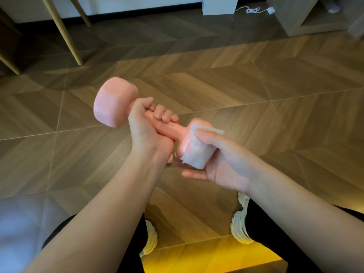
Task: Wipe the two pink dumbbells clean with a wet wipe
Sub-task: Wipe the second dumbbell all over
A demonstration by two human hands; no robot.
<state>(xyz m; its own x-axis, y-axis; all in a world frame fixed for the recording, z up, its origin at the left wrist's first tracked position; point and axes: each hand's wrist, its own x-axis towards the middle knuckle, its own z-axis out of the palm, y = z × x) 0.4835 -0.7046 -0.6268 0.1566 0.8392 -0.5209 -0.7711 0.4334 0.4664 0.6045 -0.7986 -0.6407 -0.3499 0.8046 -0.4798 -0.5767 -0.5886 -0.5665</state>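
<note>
One dumbbell (115,101) is in view, with one wipe (199,154) and two hands: the left hand (143,131) and the right hand (226,166). Two white shoes show below, a left shoe (150,239) and a right shoe (241,219). Three wooden legs (65,34) stand at top left, and one white cable (254,10) lies at the top.

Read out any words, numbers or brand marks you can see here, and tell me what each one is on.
None can be read.
The pink dumbbell shows no weight number or brand on the faces in view; the part under the wet wipe is hidden.
The wet wipe, white shoes and floor carry no print.
</note>
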